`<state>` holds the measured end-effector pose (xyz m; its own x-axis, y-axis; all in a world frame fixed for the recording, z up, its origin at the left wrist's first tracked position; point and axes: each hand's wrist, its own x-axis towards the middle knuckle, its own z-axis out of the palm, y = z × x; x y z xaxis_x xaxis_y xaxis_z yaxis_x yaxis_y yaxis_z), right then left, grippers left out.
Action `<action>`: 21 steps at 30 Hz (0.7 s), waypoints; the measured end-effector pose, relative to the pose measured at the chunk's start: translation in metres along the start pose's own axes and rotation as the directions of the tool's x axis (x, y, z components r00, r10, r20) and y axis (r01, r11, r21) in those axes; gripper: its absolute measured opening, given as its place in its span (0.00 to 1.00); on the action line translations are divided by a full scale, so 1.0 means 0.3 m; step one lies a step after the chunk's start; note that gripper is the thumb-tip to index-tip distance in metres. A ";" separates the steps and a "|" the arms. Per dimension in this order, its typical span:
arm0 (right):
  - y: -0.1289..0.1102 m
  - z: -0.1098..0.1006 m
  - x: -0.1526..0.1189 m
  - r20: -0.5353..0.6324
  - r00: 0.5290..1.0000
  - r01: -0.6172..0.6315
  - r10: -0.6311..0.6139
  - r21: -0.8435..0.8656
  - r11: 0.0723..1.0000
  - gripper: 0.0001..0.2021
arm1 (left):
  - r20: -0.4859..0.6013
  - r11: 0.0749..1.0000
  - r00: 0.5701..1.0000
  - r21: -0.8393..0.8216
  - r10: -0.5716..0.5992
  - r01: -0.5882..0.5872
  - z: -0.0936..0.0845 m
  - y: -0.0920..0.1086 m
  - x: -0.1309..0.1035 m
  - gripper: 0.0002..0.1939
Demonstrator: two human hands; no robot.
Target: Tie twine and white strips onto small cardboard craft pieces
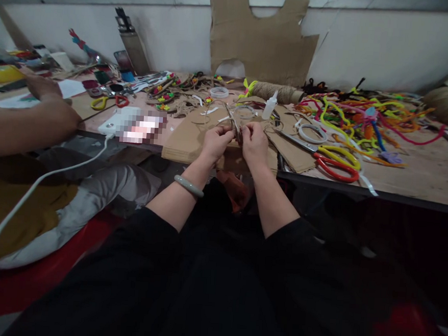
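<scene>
My left hand (216, 144) and my right hand (255, 145) are close together over the table's front edge, fingers closed in a pinch. Between them stands a thin brown-and-white strip (234, 118), its upper end pointing away from me. Its exact kind is too small to tell, and my fingers hide its lower part. Beneath the hands lies brown cardboard (183, 137). Thin loops of twine (208, 116) curve just beyond the fingers. A white squeeze bottle (269, 107) stands past my right hand, and large scissors (320, 155) with red and yellow handles lie to its right.
A spool of twine (277, 92), rolls of tape (313, 134) and colourful pipe cleaners (365, 121) crowd the back and right. A white power bank (118, 119) with a cable is at left, near another person's arm (31, 124). Cut cardboard (259, 42) leans on the wall.
</scene>
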<state>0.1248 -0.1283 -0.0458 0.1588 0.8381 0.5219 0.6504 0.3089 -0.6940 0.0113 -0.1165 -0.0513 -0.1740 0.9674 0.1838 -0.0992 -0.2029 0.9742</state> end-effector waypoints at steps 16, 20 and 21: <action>0.008 0.010 -0.010 0.099 0.931 0.358 -0.352 -0.055 0.932 0.17 | 0.014 0.907 0.988 -0.396 -0.153 0.146 -0.017 0.049 -0.010 0.04; 0.005 0.008 -0.017 0.153 0.926 0.360 -0.346 -0.069 0.931 0.19 | 0.027 0.892 0.989 -0.429 -0.148 0.145 -0.025 0.048 -0.006 0.05; 0.005 0.008 -0.019 0.154 0.925 0.360 -0.348 -0.061 0.931 0.20 | 0.026 0.889 0.988 -0.433 -0.150 0.146 -0.026 0.047 -0.005 0.05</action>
<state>0.1231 -0.1317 -0.0509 -0.1937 0.7369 0.6477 0.7078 0.5621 -0.4279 0.0025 -0.1219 -0.0389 -0.1316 0.9905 0.0392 -0.5380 -0.1046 0.8365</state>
